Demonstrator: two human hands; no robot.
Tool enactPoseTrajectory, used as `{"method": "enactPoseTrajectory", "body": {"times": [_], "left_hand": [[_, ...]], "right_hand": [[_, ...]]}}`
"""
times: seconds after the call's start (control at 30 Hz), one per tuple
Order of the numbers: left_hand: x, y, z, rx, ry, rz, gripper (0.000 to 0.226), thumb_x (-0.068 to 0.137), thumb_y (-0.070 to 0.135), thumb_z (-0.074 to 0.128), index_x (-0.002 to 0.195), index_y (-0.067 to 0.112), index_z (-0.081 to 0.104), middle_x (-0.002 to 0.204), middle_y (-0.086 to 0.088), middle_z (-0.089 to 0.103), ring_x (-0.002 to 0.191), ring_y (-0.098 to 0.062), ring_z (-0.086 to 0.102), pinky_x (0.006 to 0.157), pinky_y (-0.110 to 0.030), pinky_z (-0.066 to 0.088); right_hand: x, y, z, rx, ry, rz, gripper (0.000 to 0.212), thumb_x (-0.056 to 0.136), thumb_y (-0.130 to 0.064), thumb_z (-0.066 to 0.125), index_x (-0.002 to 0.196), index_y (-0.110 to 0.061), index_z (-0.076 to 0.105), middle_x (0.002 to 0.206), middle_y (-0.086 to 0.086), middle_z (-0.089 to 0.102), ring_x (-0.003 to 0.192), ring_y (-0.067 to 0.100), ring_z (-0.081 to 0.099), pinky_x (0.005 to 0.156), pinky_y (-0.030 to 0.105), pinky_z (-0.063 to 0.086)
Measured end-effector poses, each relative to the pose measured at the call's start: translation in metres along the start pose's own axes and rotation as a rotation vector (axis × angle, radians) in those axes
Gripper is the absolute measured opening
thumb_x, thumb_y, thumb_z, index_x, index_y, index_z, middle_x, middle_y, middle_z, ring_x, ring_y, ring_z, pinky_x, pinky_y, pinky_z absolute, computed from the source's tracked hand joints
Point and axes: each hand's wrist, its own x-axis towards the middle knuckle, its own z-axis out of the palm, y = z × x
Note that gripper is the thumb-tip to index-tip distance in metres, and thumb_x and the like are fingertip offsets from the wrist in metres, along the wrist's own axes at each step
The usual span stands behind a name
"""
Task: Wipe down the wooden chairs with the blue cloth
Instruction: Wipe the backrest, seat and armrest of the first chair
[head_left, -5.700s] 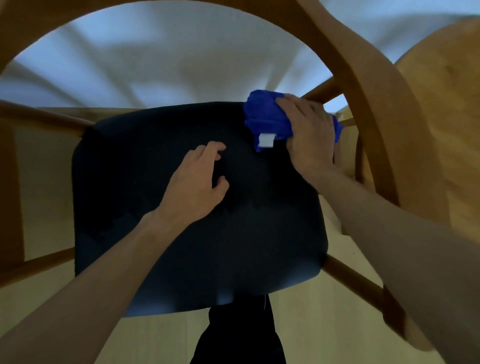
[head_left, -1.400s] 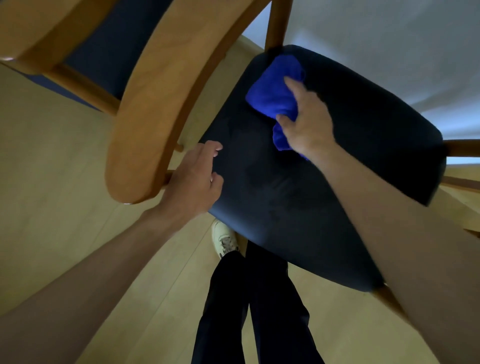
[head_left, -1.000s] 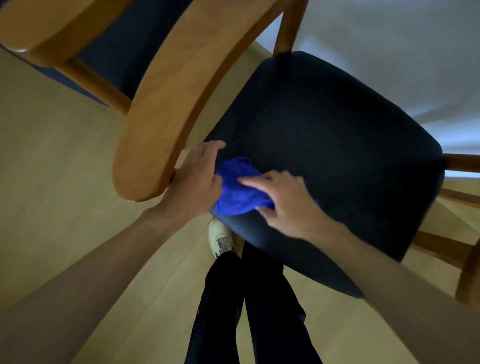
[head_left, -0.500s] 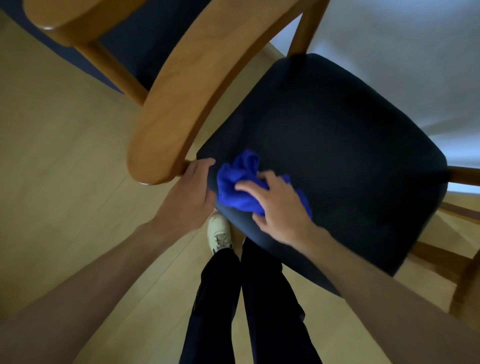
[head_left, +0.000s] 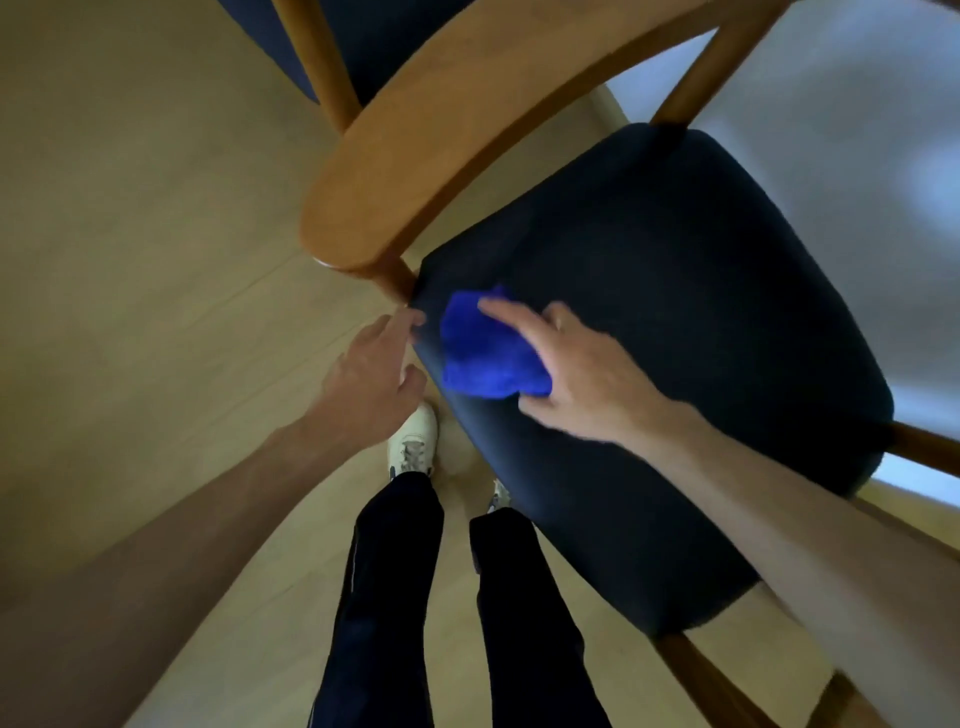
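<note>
The wooden chair has a curved wooden backrest and a dark padded seat. The bunched blue cloth lies on the seat's near left corner. My right hand holds it between the outstretched index finger on top and the thumb below, and presses it onto the seat. My left hand is beside the seat's left corner with relaxed fingers. Its fingertips touch the seat edge just below the backrest post, and it holds nothing.
A second chair with a dark seat stands at the top left, close behind the backrest. My legs in dark trousers and a white shoe stand at the seat's front edge on pale wood floor. A white wall is at right.
My right hand has kept the cloth at the seat's near left corner, shifting it slightly. My left hand has loosened from the seat edge and now only touches it with its fingertips.
</note>
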Motion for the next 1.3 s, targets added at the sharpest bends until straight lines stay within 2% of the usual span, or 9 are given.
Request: {"method": "enactPoseTrajectory", "body": {"times": [0.2, 0.27, 0.37, 0.5, 0.7, 0.8, 0.9, 1.0, 1.3], "left_hand": [[0.004, 0.005, 0.005, -0.084, 0.12, -0.067, 0.045, 0.084, 0.001, 0.054, 0.129, 0.007, 0.049, 0.12, -0.01, 0.059, 0.113, -0.024, 0.055, 0.094, -0.04, 0.044], [0.008, 0.008, 0.004, -0.09, 0.157, -0.079, 0.044, 0.084, 0.001, 0.054, 0.128, 0.005, 0.051, 0.12, -0.011, 0.059, 0.112, -0.024, 0.055, 0.093, -0.035, 0.043], [0.015, 0.006, -0.002, -0.059, 0.169, -0.079, 0.046, 0.083, -0.004, 0.052, 0.128, 0.006, 0.053, 0.122, -0.012, 0.059, 0.112, -0.025, 0.055, 0.091, -0.026, 0.04], [0.024, -0.004, -0.014, 0.045, 0.152, -0.126, 0.047, 0.082, -0.003, 0.046, 0.121, 0.019, 0.061, 0.127, -0.005, 0.059, 0.115, -0.026, 0.054, 0.097, -0.033, 0.041], [0.03, -0.015, -0.023, 0.073, 0.149, -0.145, 0.046, 0.083, 0.004, 0.046, 0.116, 0.028, 0.067, 0.126, -0.002, 0.062, 0.118, -0.024, 0.054, 0.098, -0.037, 0.043], [0.027, -0.015, -0.017, 0.054, 0.158, -0.148, 0.046, 0.082, 0.005, 0.048, 0.119, 0.028, 0.065, 0.126, 0.0, 0.062, 0.119, -0.023, 0.053, 0.099, -0.036, 0.042], [0.022, -0.014, -0.011, 0.023, 0.157, -0.138, 0.049, 0.083, 0.004, 0.048, 0.125, 0.026, 0.06, 0.128, 0.0, 0.06, 0.119, -0.022, 0.052, 0.098, -0.037, 0.043], [0.022, -0.011, -0.01, 0.011, 0.167, -0.154, 0.05, 0.084, 0.004, 0.048, 0.128, 0.024, 0.059, 0.13, -0.001, 0.059, 0.121, -0.023, 0.051, 0.1, -0.039, 0.042], [0.027, -0.011, -0.013, -0.033, 0.178, -0.191, 0.05, 0.084, 0.004, 0.048, 0.127, 0.024, 0.062, 0.129, -0.006, 0.061, 0.119, -0.025, 0.054, 0.102, -0.038, 0.042]], "right_hand": [[0.11, 0.026, -0.049, 0.087, 0.389, 0.286, 0.095, 0.08, -0.036, 0.072, 0.156, -0.026, 0.014, 0.149, 0.014, 0.032, 0.123, 0.034, 0.049, 0.092, 0.037, 0.042], [0.125, 0.023, -0.042, -0.046, 0.32, 0.332, 0.084, 0.087, -0.037, 0.066, 0.155, -0.026, 0.019, 0.149, 0.012, 0.036, 0.121, 0.037, 0.047, 0.095, 0.041, 0.042], [0.115, 0.005, -0.012, -0.25, 0.258, 0.14, 0.07, 0.089, -0.035, 0.062, 0.151, -0.031, 0.03, 0.146, 0.005, 0.042, 0.114, 0.037, 0.046, 0.089, 0.044, 0.045], [0.067, -0.018, 0.027, -0.14, 0.214, -0.058, 0.068, 0.083, -0.028, 0.066, 0.146, -0.031, 0.04, 0.144, 0.002, 0.044, 0.1, 0.031, 0.047, 0.081, 0.04, 0.048], [0.015, 0.002, 0.013, -0.137, -0.209, -0.337, 0.072, 0.085, -0.024, 0.066, 0.145, -0.047, 0.035, 0.142, -0.016, 0.045, 0.1, 0.016, 0.045, 0.089, 0.038, 0.043], [0.048, 0.011, -0.022, -0.064, 0.037, -0.24, 0.083, 0.081, -0.02, 0.069, 0.15, -0.041, 0.026, 0.137, -0.009, 0.054, 0.108, 0.019, 0.055, 0.094, 0.047, 0.048], [0.102, 0.024, -0.054, -0.055, 0.35, 0.067, 0.066, 0.084, -0.021, 0.062, 0.144, -0.033, 0.035, 0.132, 0.001, 0.055, 0.118, 0.034, 0.05, 0.093, 0.053, 0.045], [0.121, 0.017, -0.038, -0.199, 0.273, 0.288, 0.054, 0.089, -0.018, 0.056, 0.139, -0.031, 0.041, 0.139, 0.001, 0.047, 0.119, 0.04, 0.043, 0.092, 0.054, 0.042], [0.012, 0.006, 0.026, 0.008, -0.044, -0.166, 0.068, 0.081, -0.011, 0.065, 0.14, -0.039, 0.046, 0.143, -0.014, 0.043, 0.103, 0.022, 0.047, 0.088, 0.044, 0.048]]}}
